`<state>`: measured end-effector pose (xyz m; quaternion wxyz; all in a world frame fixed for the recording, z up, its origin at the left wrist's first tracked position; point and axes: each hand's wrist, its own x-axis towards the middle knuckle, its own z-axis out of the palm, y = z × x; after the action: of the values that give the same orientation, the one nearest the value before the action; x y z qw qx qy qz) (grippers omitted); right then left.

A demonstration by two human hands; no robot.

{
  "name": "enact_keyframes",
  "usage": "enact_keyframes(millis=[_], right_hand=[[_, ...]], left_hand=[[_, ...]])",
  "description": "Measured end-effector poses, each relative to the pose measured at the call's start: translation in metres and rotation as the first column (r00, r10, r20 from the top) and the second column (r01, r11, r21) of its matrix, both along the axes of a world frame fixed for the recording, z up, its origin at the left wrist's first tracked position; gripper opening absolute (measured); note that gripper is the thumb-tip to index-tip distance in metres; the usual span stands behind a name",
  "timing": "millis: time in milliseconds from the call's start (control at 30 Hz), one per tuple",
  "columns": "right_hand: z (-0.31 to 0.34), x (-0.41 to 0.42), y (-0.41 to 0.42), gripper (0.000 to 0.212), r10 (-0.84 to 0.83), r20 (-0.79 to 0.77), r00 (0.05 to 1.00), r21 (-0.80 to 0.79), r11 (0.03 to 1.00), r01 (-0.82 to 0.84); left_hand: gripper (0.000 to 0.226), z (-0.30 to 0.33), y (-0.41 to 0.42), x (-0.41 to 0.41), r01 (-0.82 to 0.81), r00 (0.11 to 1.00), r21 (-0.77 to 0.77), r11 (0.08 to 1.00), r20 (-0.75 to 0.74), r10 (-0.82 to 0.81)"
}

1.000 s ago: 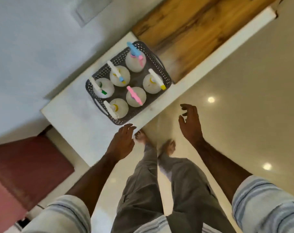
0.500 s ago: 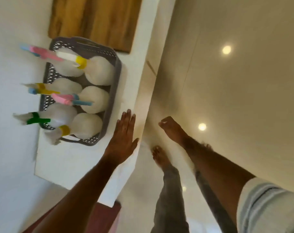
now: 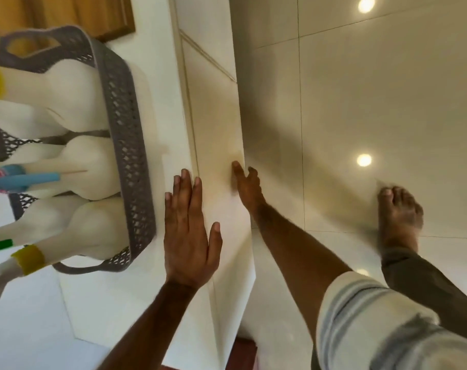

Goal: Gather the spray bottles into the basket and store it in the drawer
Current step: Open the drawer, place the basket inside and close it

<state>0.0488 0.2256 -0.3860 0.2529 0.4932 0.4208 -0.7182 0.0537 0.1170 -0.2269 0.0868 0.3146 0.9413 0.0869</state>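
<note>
A grey lattice basket (image 3: 131,156) stands on the white counter top (image 3: 163,108) at the left. Inside it stand several white spray bottles (image 3: 72,94) with yellow, blue, pink and green nozzles. My left hand (image 3: 189,231) lies flat and open on the counter's edge, just right of the basket, holding nothing. Lower down, my right hand (image 3: 247,185) reaches with its fingers against the bottom edge of the cream drawer front (image 3: 216,124) under the counter. Whether it grips that edge is hidden.
A wooden panel (image 3: 67,14) lies on the counter behind the basket. Glossy cream floor tiles (image 3: 360,89) fill the right. My bare foot (image 3: 399,217) and trouser leg stand there. A dark red surface (image 3: 243,353) shows at the bottom.
The view has dropped much closer to the counter. My left hand slid to the counter edge beside the basket. My right hand moved in to the drawer front's lower edge.
</note>
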Motion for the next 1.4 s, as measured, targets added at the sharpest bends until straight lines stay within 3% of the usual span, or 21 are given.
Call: enact_keyframes(millis=[100, 133, 167, 200, 233, 267, 300, 400, 500, 567, 733, 767, 800, 833, 867, 900, 933, 967, 1100, 1300, 1400], right_hand=[[0.002, -0.009, -0.007, 0.076, 0.002, -0.056, 0.998, -0.095, 0.995, -0.007], [0.008, 0.005, 0.009, 0.068, -0.005, -0.078, 0.997, -0.053, 0.999, 0.001], [0.003, 0.031, 0.030, 0.055, 0.059, -0.120, 0.991, 0.228, 0.973, -0.031], [-0.006, 0.069, 0.068, 0.035, 0.095, -0.026, 0.995, 0.562, 0.825, -0.064], [-0.025, 0.121, 0.110, 0.025, 0.158, 0.126, 0.979, 0.827, 0.528, -0.192], [-0.040, 0.173, 0.150, 0.029, 0.295, 0.360, 0.885, 0.853, 0.280, -0.440], [-0.057, 0.219, 0.184, 0.034, 0.406, 0.501, 0.764, 0.757, 0.222, -0.615], [-0.076, 0.254, 0.199, 0.043, 0.481, 0.580, 0.657, 0.617, 0.267, -0.740], [-0.049, 0.231, 0.195, 0.048, 0.578, 0.599, 0.554, 0.623, 0.098, -0.776], [-0.030, 0.227, 0.203, 0.051, 0.626, 0.634, 0.454, 0.540, 0.063, -0.840], [0.038, 0.205, 0.199, 0.059, 0.668, 0.625, 0.405, 0.456, 0.109, -0.883], [0.062, 0.176, 0.183, 0.060, 0.715, 0.547, 0.436, 0.544, 0.093, -0.834], [0.083, 0.140, 0.159, 0.063, 0.781, 0.361, 0.510, 0.739, 0.094, -0.667], [0.105, 0.101, 0.129, 0.067, 0.854, 0.178, 0.489, 0.900, 0.060, -0.432], [0.127, 0.065, 0.102, 0.072, 0.922, 0.110, 0.371, 0.962, -0.005, -0.273], [0.143, 0.041, 0.087, 0.076, 0.956, 0.137, 0.261, 0.977, -0.086, -0.196], [0.151, 0.032, 0.085, 0.079, 0.962, 0.203, 0.185, 0.969, -0.170, -0.181], [0.149, 0.031, 0.091, 0.080, 0.951, 0.258, 0.169, 0.958, -0.228, -0.176], [0.140, 0.057, 0.128, 0.080, 0.924, 0.361, 0.124, 0.927, -0.341, -0.154], [0.149, 0.070, 0.152, 0.088, 0.910, 0.399, 0.114, 0.905, -0.371, -0.210], [0.163, 0.076, 0.172, 0.092, 0.904, 0.427, 0.038, 0.880, -0.405, -0.247]], left_hand=[[0.070, -0.004, -0.004, 0.001, 0.009, 0.999, -0.008, 1.000, -0.036, -0.010], [0.070, -0.005, -0.003, 0.000, 0.011, 0.999, -0.012, 1.000, -0.051, -0.012], [0.070, -0.004, -0.003, -0.001, 0.007, 0.998, -0.028, 1.000, -0.058, -0.009], [0.070, -0.002, -0.001, 0.000, 0.003, 0.998, -0.034, 0.999, -0.058, -0.005], [0.070, 0.000, 0.001, 0.000, 0.001, 0.999, -0.029, 1.000, -0.050, -0.003], [0.070, 0.001, 0.002, 0.001, 0.003, 0.999, -0.018, 1.000, -0.040, -0.003], [0.070, 0.001, 0.003, 0.001, 0.003, 0.999, -0.008, 1.000, -0.032, -0.003], [0.071, 0.002, 0.001, -0.001, 0.014, 1.000, -0.014, 1.000, -0.028, -0.015], [0.072, 0.001, 0.000, -0.001, 0.019, 0.999, -0.032, 0.999, -0.028, -0.020], [0.071, 0.001, -0.001, 0.000, 0.009, 1.000, -0.031, 0.999, -0.023, -0.010], [0.070, -0.001, 0.000, -0.002, -0.008, 1.000, -0.066, 0.998, 0.011, 0.009], [0.071, 0.000, 0.000, -0.001, -0.003, 1.000, -0.087, 0.996, 0.014, 0.005], [0.071, 0.000, 0.001, -0.001, 0.006, 1.000, -0.114, 0.993, 0.015, -0.004], [0.071, 0.001, 0.002, 0.000, 0.009, 1.000, -0.141, 0.990, 0.015, -0.007], [0.072, 0.002, 0.002, 0.000, 0.013, 1.000, -0.167, 0.986, 0.014, -0.011], [0.073, 0.004, 0.003, -0.001, 0.015, 1.000, -0.189, 0.982, 0.010, -0.014], [0.074, 0.005, 0.004, 0.000, 0.020, 1.000, -0.209, 0.978, 0.006, -0.019], [0.075, 0.006, 0.004, 0.000, 0.025, 1.000, -0.230, 0.973, 0.006, -0.024], [0.083, 0.010, 0.011, 0.004, -0.009, 1.000, -0.295, 0.956, 0.013, 0.013], [0.093, 0.017, 0.014, 0.001, 0.017, 0.990, -0.337, 0.942, 0.136, 0.031], [0.092, 0.029, 0.029, 0.021, -0.066, 0.977, -0.340, 0.938, 0.167, 0.130]])
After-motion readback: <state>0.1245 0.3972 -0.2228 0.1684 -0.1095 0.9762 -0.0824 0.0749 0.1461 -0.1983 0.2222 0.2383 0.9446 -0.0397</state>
